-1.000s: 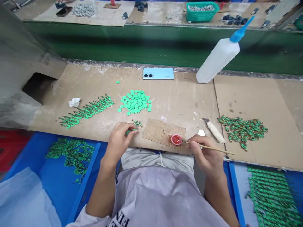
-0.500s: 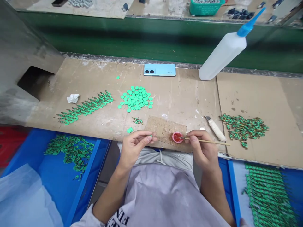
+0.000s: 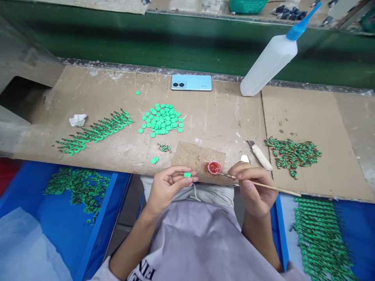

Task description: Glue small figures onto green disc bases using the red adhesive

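Note:
Between thumb and fingers, my left hand [image 3: 166, 185] pinches a small green disc [image 3: 187, 175] just off the table's front edge. My right hand [image 3: 256, 187] is closed around a thin wooden brush [image 3: 269, 188], its tip by the rim of a small pink cup [image 3: 214, 167] of red liquid. That cup stands on a stained board [image 3: 193, 154]. A pile of green discs [image 3: 162, 120] lies beyond my left hand, with a few small green-and-gold pieces [image 3: 164, 147] nearer. Left of them, green discs with stems form a slanting row [image 3: 95, 132].
A knife [image 3: 260, 155] lies right of the cup, beside a heap of green-and-gold pieces [image 3: 293, 153]. At the back are a blue phone [image 3: 191, 82] and a tall white bottle [image 3: 268, 64]. Blue bins [image 3: 99, 230] flank me below the table, holding finished-looking green pieces [image 3: 322, 238].
My right hand has drawn the brush back, its tip moving from inside the cup to its rim. The green disc in my left hand now faces up more plainly. The view has shifted slightly.

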### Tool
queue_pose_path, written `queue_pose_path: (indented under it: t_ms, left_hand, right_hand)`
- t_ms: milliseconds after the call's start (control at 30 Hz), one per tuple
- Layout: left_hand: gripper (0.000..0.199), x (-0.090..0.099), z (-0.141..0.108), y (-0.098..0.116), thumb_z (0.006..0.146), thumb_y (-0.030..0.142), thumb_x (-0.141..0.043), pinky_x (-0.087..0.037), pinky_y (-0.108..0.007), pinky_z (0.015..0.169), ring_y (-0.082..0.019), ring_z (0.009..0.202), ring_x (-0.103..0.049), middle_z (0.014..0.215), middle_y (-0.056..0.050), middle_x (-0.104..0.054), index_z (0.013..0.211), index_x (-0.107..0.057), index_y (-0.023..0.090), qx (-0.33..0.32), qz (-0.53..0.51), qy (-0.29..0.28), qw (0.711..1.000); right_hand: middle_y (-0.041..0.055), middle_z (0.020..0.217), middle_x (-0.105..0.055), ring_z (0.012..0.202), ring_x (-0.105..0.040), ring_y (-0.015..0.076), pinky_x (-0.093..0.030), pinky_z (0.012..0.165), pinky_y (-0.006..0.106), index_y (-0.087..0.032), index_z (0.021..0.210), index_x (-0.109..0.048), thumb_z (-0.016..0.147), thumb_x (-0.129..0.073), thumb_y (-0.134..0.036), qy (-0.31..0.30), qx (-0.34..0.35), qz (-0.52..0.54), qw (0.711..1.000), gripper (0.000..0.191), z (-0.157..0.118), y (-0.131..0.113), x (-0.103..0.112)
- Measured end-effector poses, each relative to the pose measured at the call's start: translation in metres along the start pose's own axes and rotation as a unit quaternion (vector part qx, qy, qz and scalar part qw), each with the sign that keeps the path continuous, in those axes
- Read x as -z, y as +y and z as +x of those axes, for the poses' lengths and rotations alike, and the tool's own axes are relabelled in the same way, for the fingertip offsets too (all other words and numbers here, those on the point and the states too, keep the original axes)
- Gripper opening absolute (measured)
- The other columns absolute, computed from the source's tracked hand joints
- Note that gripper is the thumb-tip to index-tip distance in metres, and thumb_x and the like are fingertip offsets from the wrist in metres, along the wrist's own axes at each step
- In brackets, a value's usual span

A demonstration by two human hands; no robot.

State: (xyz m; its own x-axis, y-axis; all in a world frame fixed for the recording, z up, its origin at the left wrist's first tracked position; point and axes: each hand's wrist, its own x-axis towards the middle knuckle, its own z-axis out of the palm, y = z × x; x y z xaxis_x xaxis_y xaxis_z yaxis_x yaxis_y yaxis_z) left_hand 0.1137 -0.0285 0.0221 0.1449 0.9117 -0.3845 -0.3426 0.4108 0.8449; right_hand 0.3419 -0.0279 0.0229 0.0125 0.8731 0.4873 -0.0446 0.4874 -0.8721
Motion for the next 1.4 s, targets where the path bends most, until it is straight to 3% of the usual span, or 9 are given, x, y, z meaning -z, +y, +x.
queue_pose_path:
  t_ms: [100, 367, 600, 800, 967, 1100, 1267, 1400]
  left_hand:
    - [0.036, -0.002, -0.001, 0.000, 0.069, 0.032, -0.098, -0.070, -0.027, 0.073, -0.029, 0.087, -0.085, 0.095, -0.013, -0.086, 0.095, -0.082, 0.015, 0.016, -0.001, -0.010, 1.000]
    - [0.043, -0.003, -0.004, -0.004, 0.073, 0.034, -0.095, -0.070, -0.039, 0.088, -0.034, 0.104, -0.082, 0.110, -0.017, -0.084, 0.108, -0.082, 0.015, 0.028, 0.022, -0.043, 0.998]
    - [0.039, -0.005, -0.005, -0.006, 0.073, 0.039, -0.095, -0.070, -0.035, 0.082, -0.030, 0.093, -0.085, 0.100, -0.015, -0.086, 0.100, -0.081, 0.015, 0.046, 0.011, -0.052, 0.998]
    - [0.032, -0.006, -0.005, -0.005, 0.077, 0.037, -0.093, -0.068, -0.027, 0.065, -0.026, 0.084, -0.085, 0.095, -0.013, -0.086, 0.086, -0.071, 0.016, 0.036, -0.001, -0.053, 0.998]
    - [0.036, -0.005, -0.005, -0.004, 0.084, 0.044, -0.086, -0.069, -0.030, 0.069, -0.027, 0.085, -0.085, 0.103, -0.015, -0.086, 0.103, -0.075, 0.015, 0.014, 0.037, -0.058, 0.998]
    - [0.032, -0.005, -0.005, -0.003, 0.088, 0.046, -0.081, -0.069, -0.030, 0.077, -0.028, 0.098, -0.084, 0.109, -0.015, -0.085, 0.099, -0.072, 0.017, 0.014, 0.038, -0.063, 0.997]
    - [0.036, -0.008, -0.004, -0.005, 0.091, 0.049, -0.078, -0.068, -0.030, 0.071, -0.027, 0.092, -0.085, 0.105, -0.013, -0.086, 0.100, -0.057, 0.021, 0.001, 0.000, -0.084, 0.996]
    - [0.038, -0.009, -0.003, -0.006, 0.094, 0.049, -0.075, -0.068, -0.029, 0.070, -0.027, 0.092, -0.085, 0.106, -0.015, -0.085, 0.113, -0.064, 0.019, -0.005, 0.004, -0.109, 0.994]
  right_hand:
    - [0.0053, 0.088, -0.069, 0.076, -0.064, 0.0208, -0.051, 0.065, 0.034, -0.022, 0.105, -0.070, 0.103, -0.061, -0.024, 0.000, 0.002, -0.005, 1.000, 0.009, -0.001, 0.000, 0.001]
    - [0.0041, 0.079, -0.070, 0.073, -0.067, 0.0223, -0.054, 0.066, 0.037, -0.024, 0.102, -0.071, 0.105, -0.059, -0.027, -0.024, -0.033, -0.142, 0.989, 0.013, 0.000, 0.007, 0.014]
    - [0.0032, 0.081, -0.070, 0.071, -0.066, 0.0178, -0.050, 0.062, 0.030, -0.022, 0.096, -0.068, 0.107, -0.057, -0.024, -0.072, -0.053, -0.193, 0.977, 0.015, 0.001, 0.013, 0.014]
    - [0.0039, 0.079, -0.071, 0.068, -0.067, 0.0180, -0.051, 0.060, 0.030, -0.022, 0.091, -0.066, 0.107, -0.055, -0.030, -0.088, -0.049, -0.251, 0.963, 0.022, 0.010, 0.012, 0.010]
    - [0.0047, 0.078, -0.073, 0.068, -0.069, 0.0194, -0.054, 0.061, 0.031, -0.022, 0.090, -0.067, 0.108, -0.053, -0.034, -0.106, -0.058, -0.262, 0.958, 0.026, 0.012, 0.015, 0.009]
    - [0.0044, 0.077, -0.072, 0.067, -0.069, 0.0196, -0.055, 0.061, 0.030, -0.023, 0.088, -0.067, 0.108, -0.053, -0.035, -0.103, -0.059, -0.272, 0.955, 0.028, 0.014, 0.017, 0.006]
    - [0.0047, 0.075, -0.072, 0.065, -0.068, 0.0195, -0.054, 0.059, 0.030, -0.023, 0.085, -0.068, 0.109, -0.053, -0.039, -0.099, -0.064, -0.292, 0.949, 0.033, 0.016, 0.019, 0.005]
    - [0.0032, 0.074, -0.071, 0.064, -0.067, 0.0185, -0.053, 0.059, 0.029, -0.023, 0.085, -0.067, 0.108, -0.054, -0.035, -0.098, -0.054, -0.287, 0.951, 0.029, 0.017, 0.019, 0.005]
